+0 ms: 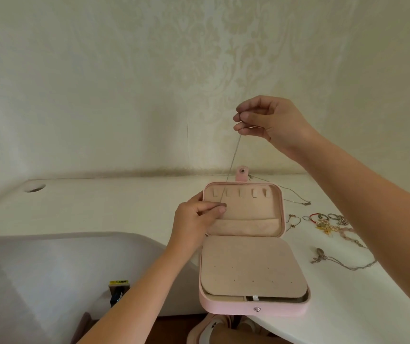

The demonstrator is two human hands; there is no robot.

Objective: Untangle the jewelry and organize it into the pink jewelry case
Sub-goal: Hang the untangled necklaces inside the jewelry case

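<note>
Right hand (268, 122) grip pinches the chain (231, 165) top; left hand (196, 217) grip pinches its low end at the open pink jewelry case (223, 307) lid. Hold it taut, seat it in one tab (228, 193), and tuck the slack into the pocket (246, 225).

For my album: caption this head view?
Left hand and right hand stretch a thin chain over the open pink case.

Yellow sticker (119, 282), near left, below the white table (99, 207) edge, atop a dark object (116, 296): black Chinese characters, starting 小心, the remainder too blurred to read.
</note>
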